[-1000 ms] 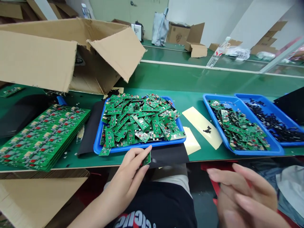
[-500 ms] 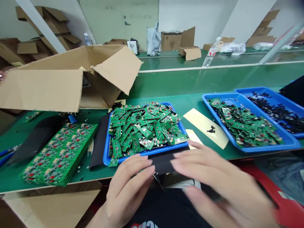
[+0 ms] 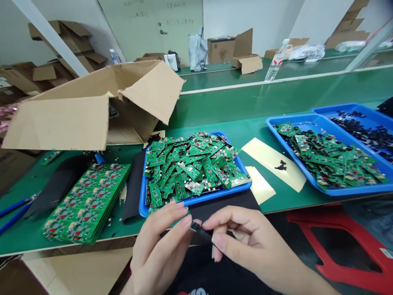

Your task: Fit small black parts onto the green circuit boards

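Observation:
My left hand [image 3: 162, 241] is closed round a small circuit board [image 3: 176, 222]; only a green edge of it shows between the fingers. At the board's end, beside the fingertips, is a small black piece [image 3: 201, 231]. My right hand [image 3: 245, 235] closes on that piece with thumb and forefinger, its other fingers curled under. Just beyond both hands, a blue tray [image 3: 196, 200] is heaped with small green circuit boards [image 3: 184, 168]. A black sheet [image 3: 227, 205] lies under the tray's near edge, partly behind my right hand.
On the left stand stacked circuit board panels [image 3: 87, 200], blue-handled pliers [image 3: 18, 211] and a large open carton [image 3: 61, 123]. Yellow paper [image 3: 270, 159] with black bits lies right of the tray. Further right are a second board tray [image 3: 307, 180] and a blue tray of black parts [image 3: 325, 110].
My right hand has moved left and inward, from spread fingers to a pinch on the black piece beside my left hand. The view has shifted slightly.

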Available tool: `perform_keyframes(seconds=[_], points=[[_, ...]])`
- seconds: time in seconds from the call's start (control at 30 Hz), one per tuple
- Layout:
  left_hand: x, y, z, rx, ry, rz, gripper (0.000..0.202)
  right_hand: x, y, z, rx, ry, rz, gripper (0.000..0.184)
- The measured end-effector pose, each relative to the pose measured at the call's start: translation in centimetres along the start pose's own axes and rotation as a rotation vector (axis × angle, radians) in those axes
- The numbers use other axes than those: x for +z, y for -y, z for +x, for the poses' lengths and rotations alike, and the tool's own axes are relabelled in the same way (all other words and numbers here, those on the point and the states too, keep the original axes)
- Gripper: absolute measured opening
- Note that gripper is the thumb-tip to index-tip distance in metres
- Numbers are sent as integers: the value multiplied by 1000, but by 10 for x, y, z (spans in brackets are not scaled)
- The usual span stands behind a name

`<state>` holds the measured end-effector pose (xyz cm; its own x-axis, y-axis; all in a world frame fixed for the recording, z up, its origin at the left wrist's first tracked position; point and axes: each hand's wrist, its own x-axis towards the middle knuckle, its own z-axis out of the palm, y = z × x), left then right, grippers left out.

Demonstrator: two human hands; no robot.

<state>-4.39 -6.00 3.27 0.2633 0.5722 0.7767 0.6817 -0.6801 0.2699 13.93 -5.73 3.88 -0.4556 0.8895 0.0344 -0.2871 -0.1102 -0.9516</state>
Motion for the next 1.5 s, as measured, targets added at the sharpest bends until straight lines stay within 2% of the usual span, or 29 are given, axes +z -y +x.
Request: perform_keyframes(seconds=[0.1, 0.23, 0.37, 0.47, 0.57, 0.67, 0.8, 0.87, 0.97, 1.07, 1.17, 1.3, 1.4, 1.5], points=[[3, 3, -2, -23, 15, -51, 45, -1, 1, 2, 24, -30, 1, 14], [5, 4, -5, -109, -8, -131, 38, 0, -3, 7, 93, -31, 67, 3], [4, 3, 0, -145, 39, -196, 36, -1, -5, 12, 138, -36, 111, 3], [4, 1, 2, -197, 84, -254, 34, -2, -5, 15, 124, -25, 62, 5], [7, -1, -2, -278, 105, -349, 43, -3, -2, 16, 33, -56, -79, 14], [10, -6, -6, -370, 82, -490, 50, -4, 0, 16, -115, -97, -329, 5], [10, -13, -6, -507, 124, -564, 39, -8, 0, 18, -471, -175, -692, 8], [10, -15, -7, -618, 154, -570, 29, -10, -2, 20, -582, -167, -796, 10], [13, -16, -12, -808, 139, -664, 24, -13, -2, 22, -610, -125, -867, 11], [16, -18, -12, -988, 134, -839, 30, -16, 0, 22, -658, -118, -934, 13], [16, -22, -5, -1093, 147, -893, 31, -18, 4, 21, -718, -132, -1012, 14], [11, -23, 4, -1028, 188, -901, 23, -21, 8, 19, -762, -126, -1132, 16], [8, -21, 6, -922, 241, -841, 20, -22, 11, 17, -782, -111, -1182, 16], [6, -18, 5, -776, 288, -721, 26, -22, 13, 16, -816, -137, -1219, 16]])
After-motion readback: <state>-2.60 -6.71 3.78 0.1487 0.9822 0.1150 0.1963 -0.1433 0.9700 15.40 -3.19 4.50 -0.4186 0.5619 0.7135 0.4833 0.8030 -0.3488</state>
